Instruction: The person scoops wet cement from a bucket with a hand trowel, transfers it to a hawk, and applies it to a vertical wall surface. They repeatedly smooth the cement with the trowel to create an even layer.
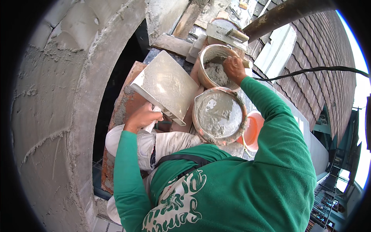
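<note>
My left hand (143, 118) is closed round the white handle of a plasterer's hawk (166, 83), a square pale board with a wet grey film on top, tilted in front of my knees. My right hand (234, 69) is closed at the rim of a mortar bucket (203, 73), on what looks like a trowel; a pale handle end (247, 63) shows beside the hand, and the blade is mostly hidden. Lumpy grey mortar (216, 74) lies inside that bucket. Nearer to me stands a second bucket (198, 125) holding watery grey mix (220, 116).
Wet plaster coats the wall (46, 116) on the left, with a dark gap (129, 58) beside it. A flat float with a wooden handle (236, 35) rests beyond the buckets. An orange pail (253, 129) stands at right. A brown pipe (288, 17) and black cable (320, 69) cross before the shingled roof (320, 42).
</note>
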Action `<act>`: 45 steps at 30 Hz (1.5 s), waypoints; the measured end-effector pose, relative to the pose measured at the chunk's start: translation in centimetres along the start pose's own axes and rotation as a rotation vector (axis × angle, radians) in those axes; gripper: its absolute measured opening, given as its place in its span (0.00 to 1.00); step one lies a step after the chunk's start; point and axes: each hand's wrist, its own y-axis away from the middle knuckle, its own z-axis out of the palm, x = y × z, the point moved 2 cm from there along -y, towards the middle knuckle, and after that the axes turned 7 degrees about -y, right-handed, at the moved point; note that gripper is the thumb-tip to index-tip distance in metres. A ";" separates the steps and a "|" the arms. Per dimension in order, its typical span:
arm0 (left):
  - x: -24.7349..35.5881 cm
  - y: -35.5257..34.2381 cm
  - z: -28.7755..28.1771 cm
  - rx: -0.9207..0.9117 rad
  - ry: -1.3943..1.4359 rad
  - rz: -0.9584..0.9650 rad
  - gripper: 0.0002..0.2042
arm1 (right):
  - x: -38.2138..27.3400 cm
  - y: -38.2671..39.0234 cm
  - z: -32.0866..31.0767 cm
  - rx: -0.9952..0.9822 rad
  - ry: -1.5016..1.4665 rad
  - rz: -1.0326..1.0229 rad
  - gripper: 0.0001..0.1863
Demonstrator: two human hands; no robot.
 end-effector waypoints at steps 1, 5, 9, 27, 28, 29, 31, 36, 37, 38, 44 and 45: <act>0.2 -0.3 0.1 -0.010 0.016 0.038 0.29 | -0.5 0.7 0.1 0.007 0.009 -0.009 0.09; 0.6 -1.3 0.5 -0.053 -0.020 0.014 0.29 | -0.1 4.7 -2.1 -0.047 -0.056 -0.167 0.10; 0.7 -2.2 0.5 -0.068 -0.083 -0.031 0.29 | 4.7 3.9 -5.1 0.131 0.041 -0.083 0.09; 1.8 -5.1 1.0 -0.183 0.056 -0.049 0.29 | 7.7 -1.9 2.5 -0.253 -0.081 -0.083 0.17; 1.9 -5.0 0.9 -0.188 0.047 -0.049 0.29 | 7.6 -1.8 2.5 -0.276 -0.089 -0.086 0.16; 1.9 -5.0 0.8 -0.198 0.018 -0.062 0.29 | 7.5 -1.6 2.4 -0.277 -0.093 -0.088 0.15; 1.8 -4.9 0.7 -0.169 -0.061 -0.103 0.29 | 7.3 -1.1 2.0 -0.195 -0.089 -0.148 0.16; 1.3 -4.9 1.3 -0.185 0.048 -0.045 0.29 | 6.8 0.0 1.4 -0.287 -0.051 -0.123 0.17; 1.1 -5.0 1.4 -0.196 0.049 -0.048 0.29 | 6.6 0.0 1.3 -0.246 -0.067 -0.117 0.17; 1.0 -5.0 1.2 -0.180 0.056 -0.043 0.29 | 6.5 0.0 1.4 -0.246 -0.092 -0.110 0.17; 0.4 -5.1 0.9 -0.135 0.079 -0.008 0.30 | 5.3 -0.4 3.5 -0.208 -0.182 -0.166 0.19; 0.2 -5.1 1.2 -0.144 0.068 0.007 0.30 | 5.1 -0.1 3.8 -0.199 -0.204 -0.184 0.20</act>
